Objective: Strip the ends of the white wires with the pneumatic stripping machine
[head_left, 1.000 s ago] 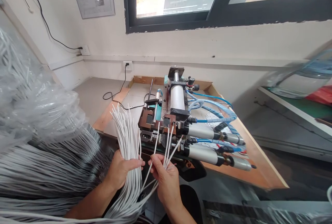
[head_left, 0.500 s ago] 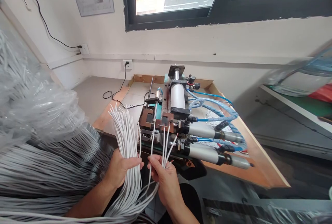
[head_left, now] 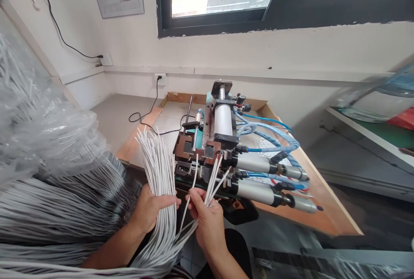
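My left hand is closed around a thick bundle of white cables, whose cut ends fan out upward. My right hand grips several separate white cables against the palm. Between its thumb and forefinger it pinches a single cable, which points up at the machine. Just beyond both hands sits a pneumatic machine with silver cylinders and brown jaw blocks. The cable tips in my right hand are near the front of these blocks; whether they touch cannot be seen.
Long grey cables are heaped at the left, partly under clear plastic wrap. Blue air hoses loop along the machine's right side. A low wooden border edges the table. At the right stands a green-topped shelf.
My right hand has shifted slightly, and the pinched cable's tip has drawn down from the machine's jaws. The other cables in that hand lean further right. My left hand keeps its hold.
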The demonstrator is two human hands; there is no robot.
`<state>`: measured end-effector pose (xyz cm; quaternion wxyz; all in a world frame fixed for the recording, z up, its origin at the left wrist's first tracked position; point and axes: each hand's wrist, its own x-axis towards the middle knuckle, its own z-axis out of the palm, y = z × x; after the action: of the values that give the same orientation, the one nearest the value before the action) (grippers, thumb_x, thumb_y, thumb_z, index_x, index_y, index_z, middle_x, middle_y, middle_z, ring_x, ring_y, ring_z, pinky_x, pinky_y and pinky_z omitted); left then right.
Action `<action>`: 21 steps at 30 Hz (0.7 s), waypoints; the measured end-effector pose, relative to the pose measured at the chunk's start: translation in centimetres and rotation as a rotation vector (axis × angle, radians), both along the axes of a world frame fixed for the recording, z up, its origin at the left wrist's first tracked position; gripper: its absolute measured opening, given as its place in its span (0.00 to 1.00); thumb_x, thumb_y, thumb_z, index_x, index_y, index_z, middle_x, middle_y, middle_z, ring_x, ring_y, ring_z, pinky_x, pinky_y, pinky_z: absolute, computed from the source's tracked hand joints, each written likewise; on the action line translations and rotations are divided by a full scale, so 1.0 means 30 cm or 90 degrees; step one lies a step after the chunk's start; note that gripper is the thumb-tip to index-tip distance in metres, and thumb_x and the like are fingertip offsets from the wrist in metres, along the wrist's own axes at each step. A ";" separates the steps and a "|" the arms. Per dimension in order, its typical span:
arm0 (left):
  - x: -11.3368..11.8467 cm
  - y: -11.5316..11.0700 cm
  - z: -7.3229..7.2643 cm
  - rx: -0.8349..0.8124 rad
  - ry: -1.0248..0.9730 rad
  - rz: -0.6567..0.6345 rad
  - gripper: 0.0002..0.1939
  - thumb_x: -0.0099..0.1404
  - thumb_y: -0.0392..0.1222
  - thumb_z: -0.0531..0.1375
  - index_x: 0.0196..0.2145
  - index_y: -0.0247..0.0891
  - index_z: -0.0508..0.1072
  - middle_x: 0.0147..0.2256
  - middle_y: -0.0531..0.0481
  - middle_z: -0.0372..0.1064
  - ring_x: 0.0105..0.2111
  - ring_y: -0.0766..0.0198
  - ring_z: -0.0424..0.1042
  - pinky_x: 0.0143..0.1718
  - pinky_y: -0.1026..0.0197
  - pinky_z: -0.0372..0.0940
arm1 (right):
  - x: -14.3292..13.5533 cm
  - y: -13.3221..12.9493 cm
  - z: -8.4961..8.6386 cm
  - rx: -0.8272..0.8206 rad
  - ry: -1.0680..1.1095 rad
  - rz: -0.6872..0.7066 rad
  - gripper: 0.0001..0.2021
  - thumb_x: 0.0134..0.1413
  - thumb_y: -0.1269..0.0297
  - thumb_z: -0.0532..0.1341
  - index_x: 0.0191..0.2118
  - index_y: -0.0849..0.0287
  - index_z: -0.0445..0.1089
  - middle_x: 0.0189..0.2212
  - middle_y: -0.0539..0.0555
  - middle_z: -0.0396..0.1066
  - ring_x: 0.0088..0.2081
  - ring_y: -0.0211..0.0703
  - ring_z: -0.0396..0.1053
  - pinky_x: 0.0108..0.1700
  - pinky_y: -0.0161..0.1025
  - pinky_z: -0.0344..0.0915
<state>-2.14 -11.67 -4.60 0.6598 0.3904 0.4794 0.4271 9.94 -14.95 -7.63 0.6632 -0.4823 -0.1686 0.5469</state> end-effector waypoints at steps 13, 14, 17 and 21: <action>0.009 0.009 0.014 -0.006 -0.022 0.019 0.09 0.41 0.30 0.64 0.24 0.32 0.72 0.18 0.52 0.70 0.18 0.62 0.69 0.21 0.62 0.65 | 0.001 0.055 0.041 -0.043 0.164 0.038 0.13 0.32 0.62 0.68 0.18 0.63 0.65 0.13 0.46 0.59 0.15 0.28 0.52 0.17 0.28 0.48; 0.011 0.009 0.016 -0.002 -0.023 0.020 0.09 0.40 0.30 0.64 0.25 0.32 0.72 0.18 0.52 0.70 0.18 0.63 0.68 0.21 0.62 0.64 | 0.001 0.055 0.042 -0.046 0.186 0.053 0.13 0.32 0.61 0.68 0.19 0.63 0.66 0.14 0.46 0.59 0.16 0.29 0.53 0.17 0.28 0.50; 0.019 0.004 0.021 0.027 -0.035 -0.017 0.09 0.41 0.29 0.63 0.26 0.32 0.73 0.19 0.51 0.71 0.19 0.63 0.68 0.23 0.61 0.64 | -0.005 0.051 0.048 -0.027 0.227 0.145 0.13 0.34 0.59 0.68 0.23 0.64 0.69 0.14 0.45 0.58 0.17 0.30 0.54 0.20 0.30 0.54; 0.022 -0.002 0.017 0.092 -0.030 -0.086 0.04 0.45 0.29 0.61 0.24 0.30 0.73 0.19 0.49 0.71 0.21 0.61 0.68 0.26 0.60 0.64 | -0.016 0.037 0.054 0.005 0.145 0.155 0.14 0.32 0.59 0.69 0.23 0.64 0.70 0.14 0.46 0.60 0.18 0.30 0.56 0.21 0.29 0.53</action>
<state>-1.46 -11.71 -4.10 0.6683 0.4585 0.4045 0.4238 9.45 -13.85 -6.01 0.6088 -0.3906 -0.1518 0.6736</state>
